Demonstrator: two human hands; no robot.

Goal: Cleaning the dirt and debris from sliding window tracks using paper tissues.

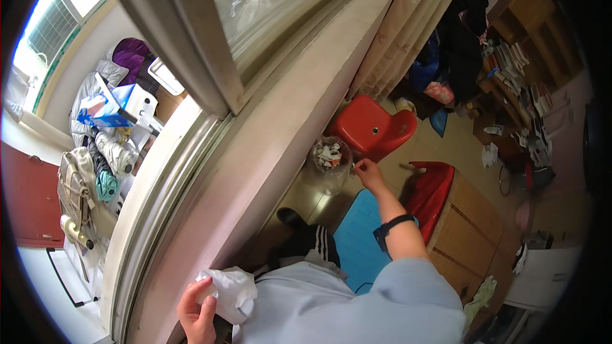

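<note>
At the lower left my left hand [197, 311] is closed on a crumpled white tissue [234, 294], with thumb and forefinger at its edge, beside the window ledge. My right arm, with a black band at the wrist, stretches forward and down. The right hand [369, 174] is at the right side of a clear waste bin [329, 175], fingers pinched together. What they hold, if anything, is too small to make out. Scraps of paper and other litter [330, 154] lie inside the bin. A red plastic stool [366, 124] stands just beyond it.
The sliding window's sill [280, 124] runs diagonally along my left. Blue [360, 226] and red [430, 194] surfaces and a wooden tabletop [468, 229] lie near my right arm. Bags and rolled umbrellas [105, 178] sit past the window. Bookshelves [519, 70] stand far right.
</note>
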